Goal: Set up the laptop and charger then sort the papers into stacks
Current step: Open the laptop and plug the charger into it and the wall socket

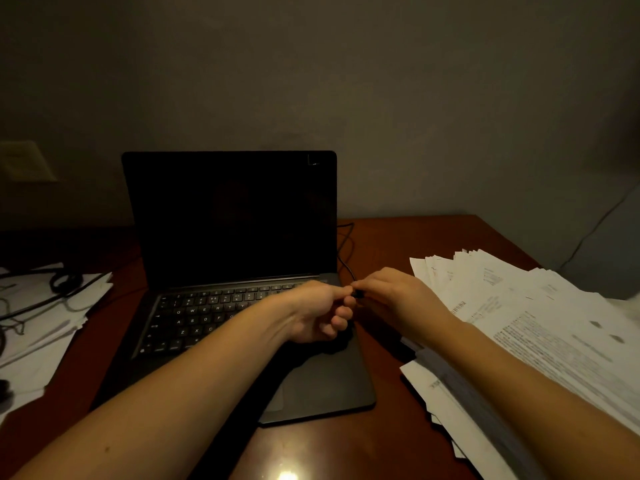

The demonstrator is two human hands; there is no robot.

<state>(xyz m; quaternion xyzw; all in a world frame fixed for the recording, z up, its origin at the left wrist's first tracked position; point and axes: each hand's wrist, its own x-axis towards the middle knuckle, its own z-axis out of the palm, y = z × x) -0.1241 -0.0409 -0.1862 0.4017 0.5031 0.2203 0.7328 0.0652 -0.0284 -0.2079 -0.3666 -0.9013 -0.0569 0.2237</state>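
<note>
At frame centre, the left hand (pixel 317 315) and right hand (pixel 393 299) both pinch the black charger plug (pixel 358 293) beside the open laptop (pixel 228 220).

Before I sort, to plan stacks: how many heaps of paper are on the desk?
2: one heap left of the laptop, under dark cables; a larger heap right of it. More may lie out of frame.

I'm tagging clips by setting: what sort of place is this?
Likely a home or office desk: an open laptop on a wooden table, printed papers piled beside it, and a black cable.
</note>
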